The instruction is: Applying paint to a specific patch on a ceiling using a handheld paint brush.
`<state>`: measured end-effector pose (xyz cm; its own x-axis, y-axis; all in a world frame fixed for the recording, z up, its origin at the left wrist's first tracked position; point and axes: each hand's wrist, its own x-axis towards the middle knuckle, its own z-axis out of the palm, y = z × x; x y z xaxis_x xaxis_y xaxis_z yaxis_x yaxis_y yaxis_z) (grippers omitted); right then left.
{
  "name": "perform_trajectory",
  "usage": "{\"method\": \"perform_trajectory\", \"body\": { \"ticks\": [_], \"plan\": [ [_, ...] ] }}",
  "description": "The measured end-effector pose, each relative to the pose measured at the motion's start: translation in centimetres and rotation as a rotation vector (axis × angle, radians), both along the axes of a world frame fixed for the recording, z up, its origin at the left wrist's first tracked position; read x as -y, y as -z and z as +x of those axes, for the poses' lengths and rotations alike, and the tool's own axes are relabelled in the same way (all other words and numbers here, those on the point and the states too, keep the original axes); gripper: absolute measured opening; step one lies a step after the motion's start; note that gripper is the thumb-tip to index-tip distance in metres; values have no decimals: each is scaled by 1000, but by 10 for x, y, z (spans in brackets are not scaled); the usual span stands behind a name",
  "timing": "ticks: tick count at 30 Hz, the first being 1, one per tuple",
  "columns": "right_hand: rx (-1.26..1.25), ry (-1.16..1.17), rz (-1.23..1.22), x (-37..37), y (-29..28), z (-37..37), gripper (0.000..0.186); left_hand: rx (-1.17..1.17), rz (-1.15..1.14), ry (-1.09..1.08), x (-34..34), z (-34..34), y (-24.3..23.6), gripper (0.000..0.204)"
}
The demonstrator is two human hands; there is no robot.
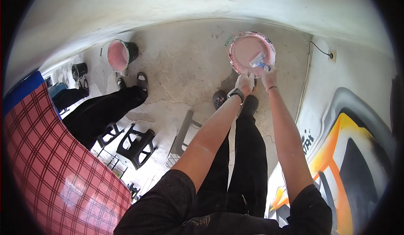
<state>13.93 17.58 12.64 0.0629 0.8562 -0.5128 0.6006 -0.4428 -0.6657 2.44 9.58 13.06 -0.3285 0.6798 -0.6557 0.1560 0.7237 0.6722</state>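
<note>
Our right hand grips a blue-handled tool over the pink bucket, presumably catching drips; left hand beside it, fingers' closure: cannot tell.

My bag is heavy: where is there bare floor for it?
Bare floor lies between the pink-lined bucket and the round tub; a narrower patch, between tub and right wall. Lower left is crowded with stools and legs.

Far and right of centre we have the tub, our left hand at its near rim and our right hand beside that, with the brush over the tub. Far left stands the bucket, a smaller pail farther left. Near left of our legs is a stool; right, a wall socket.
</note>
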Motion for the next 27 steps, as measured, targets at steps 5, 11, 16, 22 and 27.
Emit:
{"method": "perform_trajectory", "body": {
  "ticks": [5,11,16,22,27],
  "plan": [
    [168,84,165,-35,20,-9,30,89,37,-39,-4,-10,-10,28],
    [43,-37,-32,-26,45,-19,34,53,60,-102,18,-16,-2,27],
    [-23,21,16,1,47,-1,28,56,31,-71,17,-10,-14,29],
    [-531,394,-476,15,-8,8,12,72,49,-95,12,-25,-56,33],
    [-597,562,-502,16,-77,-17,13,-6,142,-61,20,-53,-72,32]
  ]
}}
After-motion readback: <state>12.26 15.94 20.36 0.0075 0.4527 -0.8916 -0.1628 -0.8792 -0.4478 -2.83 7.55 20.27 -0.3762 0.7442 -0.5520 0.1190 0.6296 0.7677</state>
